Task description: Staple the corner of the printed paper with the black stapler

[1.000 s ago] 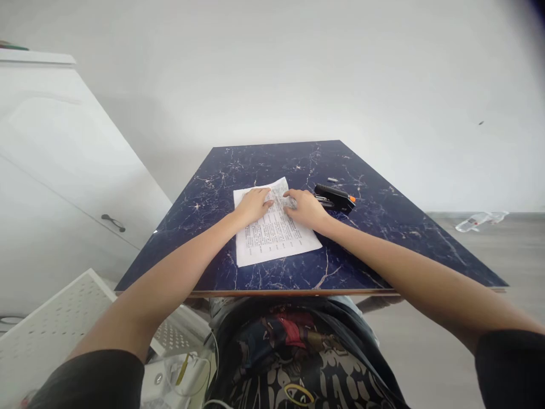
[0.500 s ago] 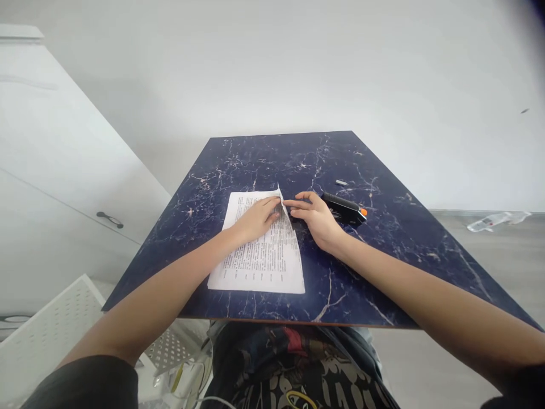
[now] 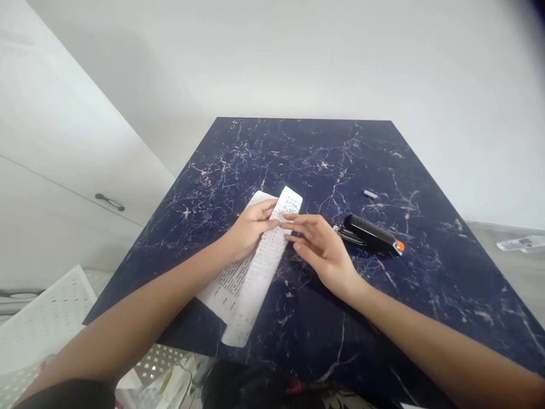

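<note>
Two hands work a folded strip along one side of the printed paper.
The paper (image 3: 261, 275) lies aslant on the dark counter (image 3: 272, 145), in front of the person; how far the strip lifts clear is hard to tell. The left hand (image 3: 252, 228) pinches it nearly closed, thumb over the strip and fingers partly hidden behind, apparently to stop the fold springing back. The right hand (image 3: 326, 250) is loosely curled with fingers apart, its fingertips at the strip's other edge, likely steadying it without a firm grip. The black stapler-like tool (image 3: 370, 234) and a small grey piece (image 3: 370, 194) sit off to the right, which leaves the fold unobstructed.
</note>
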